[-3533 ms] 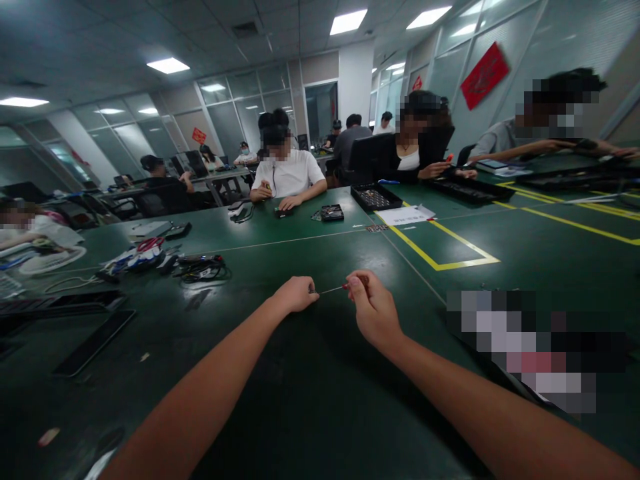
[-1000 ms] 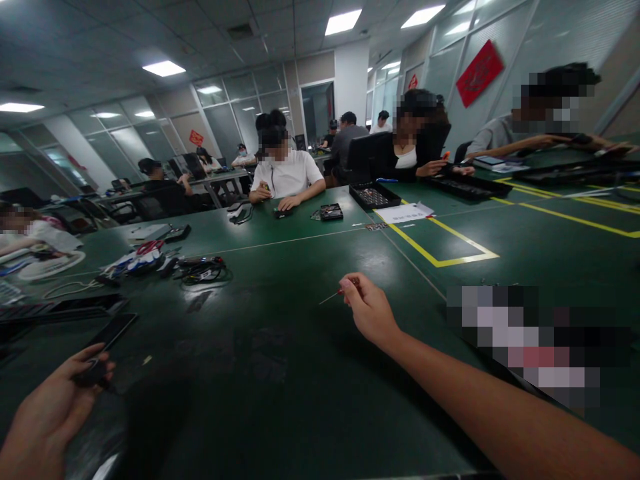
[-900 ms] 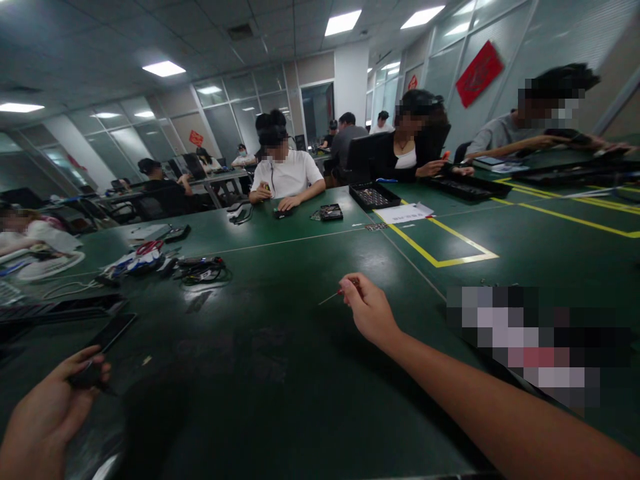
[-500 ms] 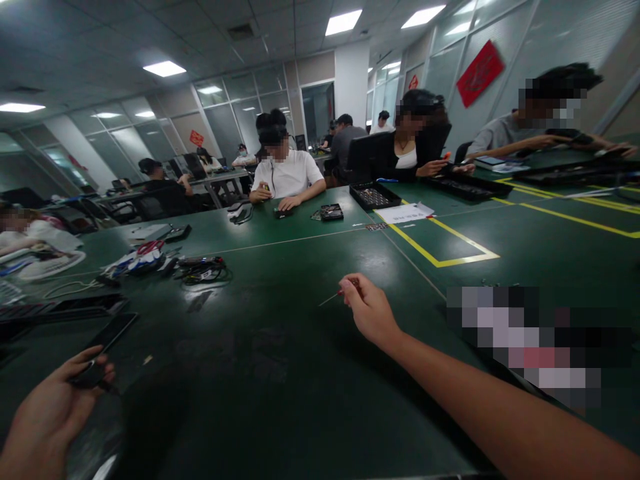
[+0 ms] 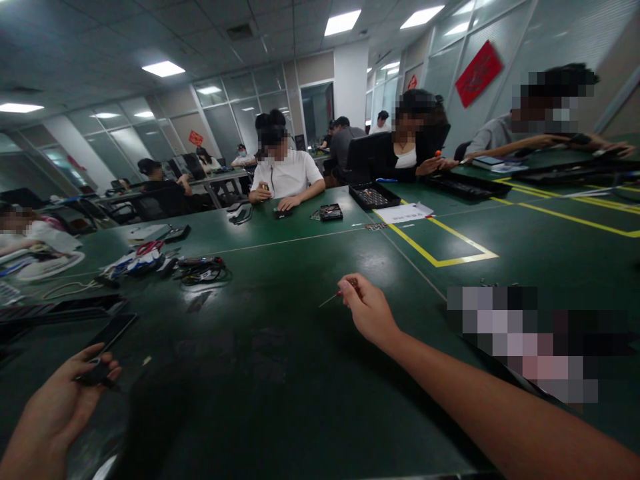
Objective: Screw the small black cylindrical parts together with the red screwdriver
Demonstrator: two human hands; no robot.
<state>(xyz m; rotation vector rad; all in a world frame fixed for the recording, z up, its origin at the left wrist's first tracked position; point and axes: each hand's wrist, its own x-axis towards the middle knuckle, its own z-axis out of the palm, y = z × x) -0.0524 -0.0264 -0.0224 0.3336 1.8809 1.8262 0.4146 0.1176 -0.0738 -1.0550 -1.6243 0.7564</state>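
Observation:
In the head view my right hand (image 5: pixel 367 303) is closed around the red handle of a slim screwdriver (image 5: pixel 329 300). Its thin metal shaft points left and down, above the green table. At the lower left, my left hand (image 5: pixel 63 407) grips a small black object (image 5: pixel 96 372) between thumb and fingers. A narrow dark end sticks out of it to the right; its exact kind is unclear. Just beyond that hand lies a dark phone-like slab (image 5: pixel 116 331), and a small pale scrap (image 5: pixel 147 361) rests on the table to the right.
Tangled dark cables (image 5: pixel 203 270) and a heap of blue, white and red items (image 5: pixel 140 259) lie at left. A person in white (image 5: pixel 290 175) works across the green table (image 5: pixel 300 407). A black parts tray (image 5: pixel 375 195) sits far off; a blurred-out patch (image 5: pixel 530 340) is at right.
My left hand has shifted slightly to the right and turned, so the black object shows more between its fingers. My right hand and the screwdriver look nearly still.

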